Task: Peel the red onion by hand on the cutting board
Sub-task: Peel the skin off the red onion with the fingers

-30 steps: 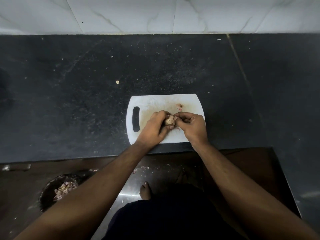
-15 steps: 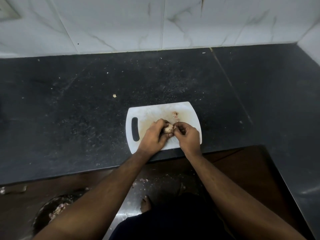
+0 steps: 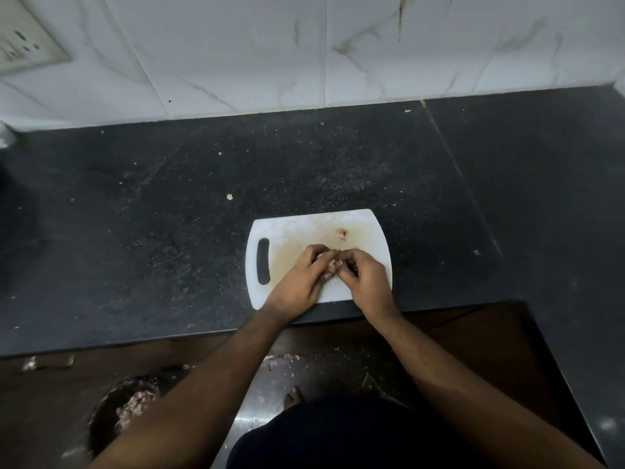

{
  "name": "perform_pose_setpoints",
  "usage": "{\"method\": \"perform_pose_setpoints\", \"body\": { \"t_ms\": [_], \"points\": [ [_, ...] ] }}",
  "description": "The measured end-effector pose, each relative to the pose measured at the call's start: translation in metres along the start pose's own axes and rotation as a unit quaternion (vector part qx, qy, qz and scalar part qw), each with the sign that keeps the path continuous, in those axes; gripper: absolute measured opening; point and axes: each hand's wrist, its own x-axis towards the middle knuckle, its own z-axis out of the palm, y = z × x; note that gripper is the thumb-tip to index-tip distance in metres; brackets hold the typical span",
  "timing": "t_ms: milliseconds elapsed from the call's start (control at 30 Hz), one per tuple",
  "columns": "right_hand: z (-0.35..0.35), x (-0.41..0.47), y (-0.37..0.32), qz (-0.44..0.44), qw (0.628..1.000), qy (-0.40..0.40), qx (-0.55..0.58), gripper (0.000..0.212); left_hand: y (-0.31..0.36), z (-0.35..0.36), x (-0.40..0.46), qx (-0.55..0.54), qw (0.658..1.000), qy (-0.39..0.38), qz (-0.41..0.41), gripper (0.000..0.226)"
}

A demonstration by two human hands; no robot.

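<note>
While both hands meet over the cutting board (image 3: 291, 228), the entry reads as follows. Item: red onion (image 3: 333, 264), small, mostly hidden between the fingers, held at about the board's centre. Left hand (image 3: 301, 279): fingers curled round the onion from the 9 o'clock side, steadying it. Right hand (image 3: 363, 277): fingertips pinched at the onion's 3 o'clock face, apparently on a flap of skin; too small to confirm. Sundry: one scrap of peel (image 3: 341, 233) on the board toward 12 o'clock; dark worktop (image 3: 169, 231) beneath. Handling note, as judgement: keep the left grip firm but gentle, lift only the dry outer layer, and pull along the bulb so it strips off whole.
</note>
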Motion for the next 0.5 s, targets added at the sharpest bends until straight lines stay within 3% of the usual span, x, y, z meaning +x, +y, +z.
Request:
{"method": "perform_pose_setpoints", "body": {
  "t_ms": [200, 367, 500],
  "points": [
    [0.000, 0.012, 0.000, -0.078, 0.995, -0.050, -0.026, 0.014, 0.008, 0.003, -0.001, 0.025, 0.998, 0.044, -0.032, 0.039],
    [-0.003, 0.020, 0.012, -0.003, 0.998, 0.004, 0.060, 0.014, 0.010, 0.005, -0.002, 0.016, 0.993, 0.088, -0.082, 0.031],
    [-0.002, 0.021, 0.015, -0.040, 0.997, -0.008, 0.072, 0.018, 0.009, 0.005, -0.002, -0.022, 0.991, 0.094, -0.090, 0.034]
  ]
}}
